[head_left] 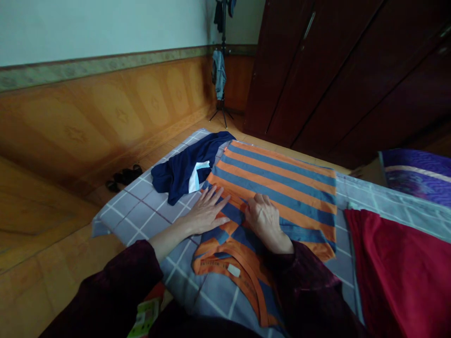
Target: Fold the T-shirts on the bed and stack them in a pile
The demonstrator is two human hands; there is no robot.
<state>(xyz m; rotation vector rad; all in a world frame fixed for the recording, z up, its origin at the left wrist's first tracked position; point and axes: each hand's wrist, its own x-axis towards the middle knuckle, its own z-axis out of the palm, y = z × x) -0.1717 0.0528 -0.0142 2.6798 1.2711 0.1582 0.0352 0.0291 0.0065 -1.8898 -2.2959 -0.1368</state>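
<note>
Sleeves of dark plum velour (pixel 116 286) fill the near edge of view, with a small green-and-white printed packet (pixel 144 319) just beside the left one; its print is unreadable.

Obs. 1: left hand (pixel 206 213) lies flat and spread, palm down on an orange-and-blue striped T-shirt (pixel 278 188).

Obs. 2: right hand (pixel 264 220) rests knuckles up on the same shirt, fingers bent downward. Whether it pinches cloth cannot be told from here.

Obs. 3: shirt lies on a grey checked quilt (pixel 141 211), neck toward the person, its cloth overlapping in creases between the hands. A navy garment with white and pale blue panels (pixel 186 169) sits just beyond the left hand, touching the shirt's far corner. Red cloth (pixel 394 272) lies near the shirt's right edge.

Risks: dragging either hand could skew the stripes and deepen the creases. Friction could also pull the quilt along. The right sleeve lies across the shirt, so leaning on that arm could rumple the neck area. A sideways sweep of the left hand could catch the navy garment.

Labels: a white tag (pixel 233 270) sits at the inner neck, and lettering on the orange neck band (pixel 211 266) is too small to read. No brand is legible.
</note>
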